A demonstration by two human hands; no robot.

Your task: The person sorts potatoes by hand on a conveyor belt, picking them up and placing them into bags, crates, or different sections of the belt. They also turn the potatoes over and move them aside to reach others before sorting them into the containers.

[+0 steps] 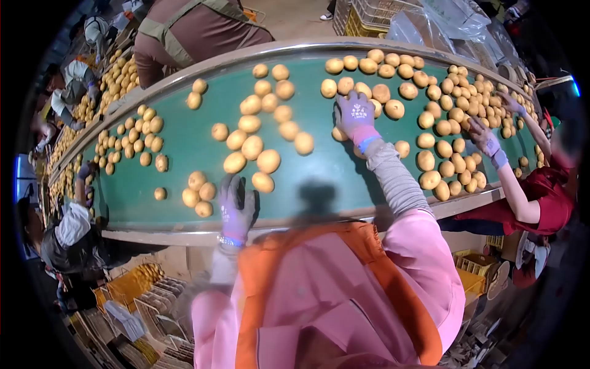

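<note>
Many round yellow-brown potatoes lie on a green belt in front of me. My left hand, in a grey-purple glove, rests low over the belt near its front edge. Its fingers are apart, and a small group of potatoes lies just to its left. My right hand, gloved alike, reaches across the belt with its fingers stretched out over potatoes. One potato shows beside its palm, and another potato lies to its right. What is under the right palm is hidden.
A metal rail edges the belt's far side. On the right, a co-worker's gloved hand reaches among dense potatoes. Another person stands beyond the belt. Crates are stacked behind, and yellow crates stand below right.
</note>
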